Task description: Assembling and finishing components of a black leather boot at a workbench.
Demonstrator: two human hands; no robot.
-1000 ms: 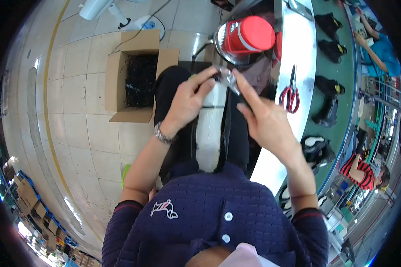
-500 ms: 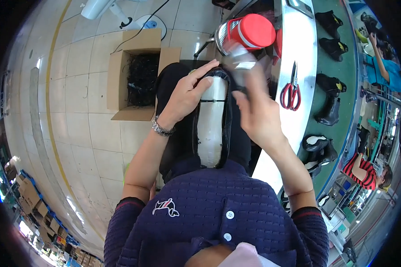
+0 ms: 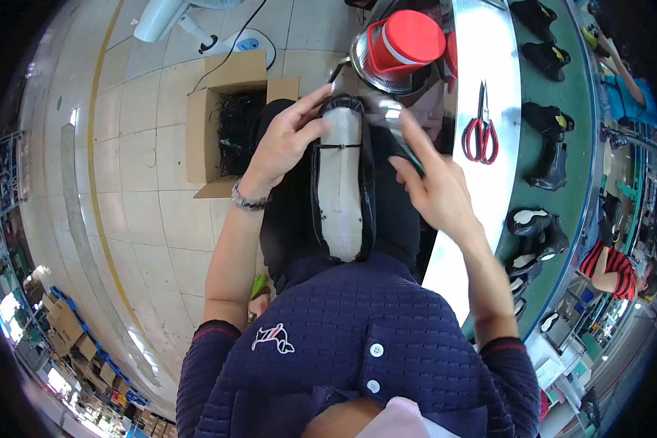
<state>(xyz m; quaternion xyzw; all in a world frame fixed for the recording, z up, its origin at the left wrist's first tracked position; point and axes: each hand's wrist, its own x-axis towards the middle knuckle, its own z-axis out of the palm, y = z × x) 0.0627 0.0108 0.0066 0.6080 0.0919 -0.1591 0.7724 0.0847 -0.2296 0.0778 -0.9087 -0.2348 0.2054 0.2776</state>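
On my lap lies a black shoe upper on a last point(image 3: 341, 175), sole side up, with a white underside and a thin black tie across it. My left hand point(image 3: 283, 142) grips its far end from the left, thumb on the edge and fingers along the side. My right hand point(image 3: 442, 186) is closed round a hammer point(image 3: 389, 113) whose shiny metal head is smeared by motion. The head is by the right side of the shoe's far end; whether it touches cannot be told. Part of the handle is hidden in my fingers.
Red-handled scissors point(image 3: 480, 139) lie on the white bench point(image 3: 445, 277) at right. Beyond it, a green conveyor point(image 3: 518, 182) carries several black shoes. A red lidded bucket point(image 3: 414, 38) stands ahead on a metal stool. An open carton point(image 3: 201, 139) with black scraps sits left, near a white fan point(image 3: 157, 18).
The hammer and my right hand have swung, the head coming lower and nearer the shoe. My left hand has shifted slightly left and its thumb sits nearer the shoe's edge.
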